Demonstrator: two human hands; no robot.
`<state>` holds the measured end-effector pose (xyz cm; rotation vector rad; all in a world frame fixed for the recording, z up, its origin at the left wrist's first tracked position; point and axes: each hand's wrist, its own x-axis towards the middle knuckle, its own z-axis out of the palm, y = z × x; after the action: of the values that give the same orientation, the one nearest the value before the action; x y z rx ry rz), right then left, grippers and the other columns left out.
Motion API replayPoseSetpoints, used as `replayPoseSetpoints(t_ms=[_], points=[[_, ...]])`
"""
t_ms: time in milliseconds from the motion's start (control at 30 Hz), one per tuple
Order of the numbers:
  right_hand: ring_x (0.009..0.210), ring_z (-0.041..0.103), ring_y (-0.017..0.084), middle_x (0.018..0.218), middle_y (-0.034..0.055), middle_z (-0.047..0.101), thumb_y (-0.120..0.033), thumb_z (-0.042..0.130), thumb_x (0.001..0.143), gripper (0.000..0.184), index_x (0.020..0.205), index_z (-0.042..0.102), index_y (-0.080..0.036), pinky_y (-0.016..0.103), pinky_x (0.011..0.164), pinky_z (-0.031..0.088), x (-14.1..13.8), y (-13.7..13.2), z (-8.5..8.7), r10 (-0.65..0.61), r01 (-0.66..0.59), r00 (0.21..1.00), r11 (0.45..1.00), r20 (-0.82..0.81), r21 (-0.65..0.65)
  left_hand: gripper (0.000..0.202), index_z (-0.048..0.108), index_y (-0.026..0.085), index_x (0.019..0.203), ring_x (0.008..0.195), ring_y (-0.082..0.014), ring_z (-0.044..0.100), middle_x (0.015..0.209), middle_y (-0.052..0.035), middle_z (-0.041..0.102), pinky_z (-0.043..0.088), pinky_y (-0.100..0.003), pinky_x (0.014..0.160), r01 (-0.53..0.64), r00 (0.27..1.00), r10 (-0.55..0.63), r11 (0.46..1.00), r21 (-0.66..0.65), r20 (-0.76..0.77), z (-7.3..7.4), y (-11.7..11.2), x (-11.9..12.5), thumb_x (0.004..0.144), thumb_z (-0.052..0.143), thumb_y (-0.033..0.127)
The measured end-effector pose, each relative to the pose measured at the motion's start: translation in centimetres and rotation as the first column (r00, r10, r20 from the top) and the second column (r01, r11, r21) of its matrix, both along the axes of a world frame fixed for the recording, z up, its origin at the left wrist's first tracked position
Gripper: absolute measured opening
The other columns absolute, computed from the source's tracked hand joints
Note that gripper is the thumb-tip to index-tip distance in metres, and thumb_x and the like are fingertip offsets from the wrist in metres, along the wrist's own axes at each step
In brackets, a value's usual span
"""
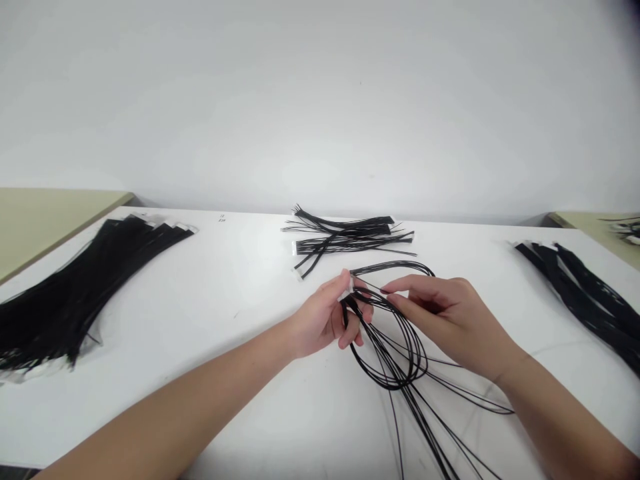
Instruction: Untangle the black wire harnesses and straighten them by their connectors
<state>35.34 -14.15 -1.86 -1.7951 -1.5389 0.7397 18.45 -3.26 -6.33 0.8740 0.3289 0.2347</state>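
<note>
My left hand [333, 313] is closed on a white connector [347, 291] from which many thin black wires [417, 363] run. Some of these wires curl into loops below and right of the hand, while others trail down toward the front edge of the view. To its right, my right hand [440, 303] pinches one thin black wire between thumb and forefinger, close to the connector. Whether the wire's tip is seated in the connector I cannot tell. Both hands are held above the white table [240, 373].
Behind my hands lies a small pile of short black cables [345, 233] with white ends. A large bundle of black cables [95, 287] rests at the left, and another bundle [575, 287] at the right. A white wall [320, 100] rises behind the table.
</note>
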Motion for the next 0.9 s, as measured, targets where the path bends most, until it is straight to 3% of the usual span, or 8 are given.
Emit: replayPoseSetpoints(t_ms=[200, 433, 600, 700, 800, 900], points=[[0.047, 0.025, 0.01, 0.052, -0.0035, 0.039, -0.039, 0.051, 0.088, 0.022, 0.09, 0.068, -0.025, 0.025, 0.044, 0.021, 0.1, 0.0, -0.2, -0.015, 0.015, 1.0, 1.0, 0.015, -0.007, 0.041, 0.051, 0.019, 0.092, 0.034, -0.0053, 0.046, 0.073, 0.0001, 0.06, 0.05, -0.028, 0.054, 0.002, 1.0, -0.002, 1.0, -0.007, 0.005, -0.1, 0.0, 0.0, 0.094, 0.028, 0.053], [0.053, 0.036, 0.011, 0.064, 0.0017, 0.051, -0.04, 0.053, 0.085, 0.024, 0.084, 0.068, -0.021, 0.024, 0.045, 0.026, -0.1, 0.3, 0.8, -0.037, 0.023, 0.98, 0.997, -0.194, -0.072, 0.041, 0.05, 0.018, 0.093, 0.034, -0.0055, 0.047, 0.073, -0.0001, 0.061, 0.05, -0.027, 0.053, 0.011, 1.0, -0.012, 0.999, 0.044, 0.009, 0.0, -0.1, 0.0, 0.095, 0.027, 0.052], [0.045, 0.02, 0.007, 0.051, -0.006, 0.029, -0.04, 0.055, 0.082, 0.024, 0.08, 0.065, -0.018, 0.022, 0.041, 0.015, -0.3, 0.3, 1.3, -0.236, 0.138, 0.894, 0.954, -0.38, -0.268, 0.036, 0.05, 0.017, 0.097, 0.035, -0.0058, 0.049, 0.073, -0.0005, 0.061, 0.051, -0.027, 0.054, 0.002, 1.0, -0.001, 0.996, 0.087, -0.014, -0.1, -0.5, 0.0, 0.096, 0.03, 0.047], [0.044, 0.017, 0.006, 0.049, -0.0078, 0.024, -0.038, 0.054, 0.082, 0.022, 0.078, 0.063, -0.018, 0.022, 0.04, 0.013, -0.4, 0.2, 1.2, -0.306, 0.149, 0.842, 0.924, -0.444, -0.353, 0.036, 0.051, 0.017, 0.1, 0.036, -0.0051, 0.049, 0.074, -0.0005, 0.062, 0.05, -0.027, 0.053, -0.021, 0.999, 0.025, 0.993, 0.114, -0.027, -0.1, -0.7, 0.0, 0.095, 0.033, 0.048], [0.045, 0.016, 0.007, 0.048, -0.0078, 0.024, -0.036, 0.052, 0.083, 0.021, 0.074, 0.06, -0.018, 0.022, 0.041, 0.013, -0.5, 0.3, 0.9, -0.332, 0.162, 0.835, 0.911, -0.44, -0.38, 0.037, 0.052, 0.017, 0.1, 0.036, -0.0049, 0.049, 0.074, -0.0002, 0.062, 0.05, -0.027, 0.053, -0.033, 0.999, 0.039, 0.987, 0.156, -0.034, -0.3, -0.8, 0.0, 0.093, 0.036, 0.05], [0.043, 0.019, 0.007, 0.048, -0.0069, 0.026, -0.033, 0.051, 0.082, 0.021, 0.071, 0.06, -0.018, 0.022, 0.039, 0.015, -0.5, 0.4, 0.5, -0.316, 0.199, 0.873, 0.926, -0.37, -0.322, 0.036, 0.052, 0.018, 0.1, 0.037, -0.0049, 0.049, 0.074, -0.0002, 0.061, 0.049, -0.026, 0.053, -0.043, 0.998, 0.053, 0.979, 0.198, -0.043, -0.4, -0.9, 0.0, 0.093, 0.037, 0.05]])
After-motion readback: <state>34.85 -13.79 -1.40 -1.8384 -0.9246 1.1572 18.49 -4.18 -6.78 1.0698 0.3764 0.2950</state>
